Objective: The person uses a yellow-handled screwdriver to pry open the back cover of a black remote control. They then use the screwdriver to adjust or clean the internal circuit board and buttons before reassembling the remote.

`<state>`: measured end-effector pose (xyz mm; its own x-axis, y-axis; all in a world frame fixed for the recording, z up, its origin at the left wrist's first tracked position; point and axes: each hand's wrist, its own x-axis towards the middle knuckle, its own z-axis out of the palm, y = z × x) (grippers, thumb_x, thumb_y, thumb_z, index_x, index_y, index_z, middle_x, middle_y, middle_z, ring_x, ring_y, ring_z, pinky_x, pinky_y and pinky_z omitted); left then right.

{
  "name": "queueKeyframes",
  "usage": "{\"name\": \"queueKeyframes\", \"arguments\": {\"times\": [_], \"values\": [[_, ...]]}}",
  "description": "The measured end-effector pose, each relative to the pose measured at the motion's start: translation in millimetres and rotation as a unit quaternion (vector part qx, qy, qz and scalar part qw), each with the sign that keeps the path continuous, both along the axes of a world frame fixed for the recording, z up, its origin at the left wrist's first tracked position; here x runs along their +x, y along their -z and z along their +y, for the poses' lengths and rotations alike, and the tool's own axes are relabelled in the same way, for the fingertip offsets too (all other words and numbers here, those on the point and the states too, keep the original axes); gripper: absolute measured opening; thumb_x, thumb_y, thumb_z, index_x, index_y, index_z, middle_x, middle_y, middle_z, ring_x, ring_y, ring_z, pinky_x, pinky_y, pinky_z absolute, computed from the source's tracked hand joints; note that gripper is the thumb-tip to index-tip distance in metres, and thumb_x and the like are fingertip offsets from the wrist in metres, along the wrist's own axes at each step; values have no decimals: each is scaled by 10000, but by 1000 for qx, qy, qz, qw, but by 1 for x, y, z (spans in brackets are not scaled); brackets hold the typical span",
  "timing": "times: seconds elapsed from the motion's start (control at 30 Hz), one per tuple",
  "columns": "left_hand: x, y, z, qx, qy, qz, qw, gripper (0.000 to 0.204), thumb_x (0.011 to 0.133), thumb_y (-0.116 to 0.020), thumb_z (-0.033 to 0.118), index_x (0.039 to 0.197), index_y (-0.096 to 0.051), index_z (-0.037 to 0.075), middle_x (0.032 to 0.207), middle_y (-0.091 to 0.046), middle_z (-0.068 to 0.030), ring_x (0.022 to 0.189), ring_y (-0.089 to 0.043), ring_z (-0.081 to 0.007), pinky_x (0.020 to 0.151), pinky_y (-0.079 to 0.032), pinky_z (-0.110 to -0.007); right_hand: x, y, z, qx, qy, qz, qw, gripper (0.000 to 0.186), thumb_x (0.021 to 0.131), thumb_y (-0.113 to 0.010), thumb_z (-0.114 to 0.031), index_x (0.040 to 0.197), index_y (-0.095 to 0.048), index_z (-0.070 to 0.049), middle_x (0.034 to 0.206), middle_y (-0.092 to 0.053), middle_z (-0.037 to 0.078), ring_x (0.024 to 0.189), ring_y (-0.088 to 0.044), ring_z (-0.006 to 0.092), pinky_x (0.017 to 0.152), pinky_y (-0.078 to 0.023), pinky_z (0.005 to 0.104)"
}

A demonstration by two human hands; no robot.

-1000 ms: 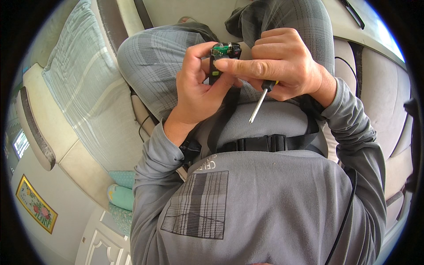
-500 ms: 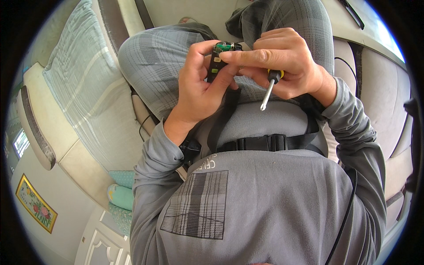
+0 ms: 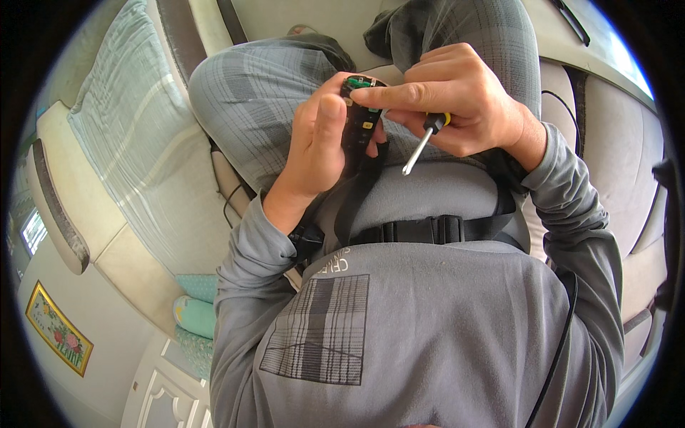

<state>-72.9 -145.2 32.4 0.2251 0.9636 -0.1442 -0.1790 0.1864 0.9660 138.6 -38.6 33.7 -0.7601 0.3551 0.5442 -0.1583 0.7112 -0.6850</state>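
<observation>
The left hand [image 3: 321,146] grips a black remote [image 3: 359,121] over the lap — green board showing at its far end. The right hand [image 3: 457,100] pinches that end, clutching a screwdriver [image 3: 422,139] too, shaft pointing near-left.

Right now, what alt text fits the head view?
A seated person's left hand holds a small black device with green parts showing, while the right hand touches its top and grips a screwdriver, tip pointing down.

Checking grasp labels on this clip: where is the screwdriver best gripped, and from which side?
Probably by the screwdriver handle's yellow-black end, coming from the right: it sits tucked in the right hand, while its bare metal shaft points down-left, thin and slippery, toward the person's belly.
</observation>
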Motion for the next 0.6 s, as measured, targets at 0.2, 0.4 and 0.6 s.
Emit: {"name": "queueKeyframes", "arguments": {"times": [0.2, 0.4, 0.6], "values": [[-3, 2, 0, -62, -7, -19, 998, 514, 1114, -399, 450, 1127, -616, -15, 823, -686, -99, 653, -648, -146, 593, -520, -259, -1, -2, 1, 21, -4, -27, 999, 602, 708, -746, 1, 1303, -743, -91, 635, -602, 13, 500, -553, 197, 501, -428, 346], [-7, 4, 2, -87, -5, -30, 996, 481, 1108, -410, 396, 1038, -643, -19, 842, -698, -115, 664, -655, -148, 592, -527, -272, 0, -6, 2, 58, -10, -63, 996, 587, 705, -744, -10, 1286, -751, -91, 609, -565, 9, 480, -519, 199, 494, -406, 352], [-2, -5, -1, -78, -25, 28, 996, 491, 1099, -411, 393, 1027, -658, -25, 869, -688, -83, 678, -662, -140, 587, -533, -276, 0, -3, 3, -62, -11, 12, 998, 364, 824, -699, -19, 1181, -765, -28, 684, -646, 54, 516, -578, 193, 520, -441, 328]]}}
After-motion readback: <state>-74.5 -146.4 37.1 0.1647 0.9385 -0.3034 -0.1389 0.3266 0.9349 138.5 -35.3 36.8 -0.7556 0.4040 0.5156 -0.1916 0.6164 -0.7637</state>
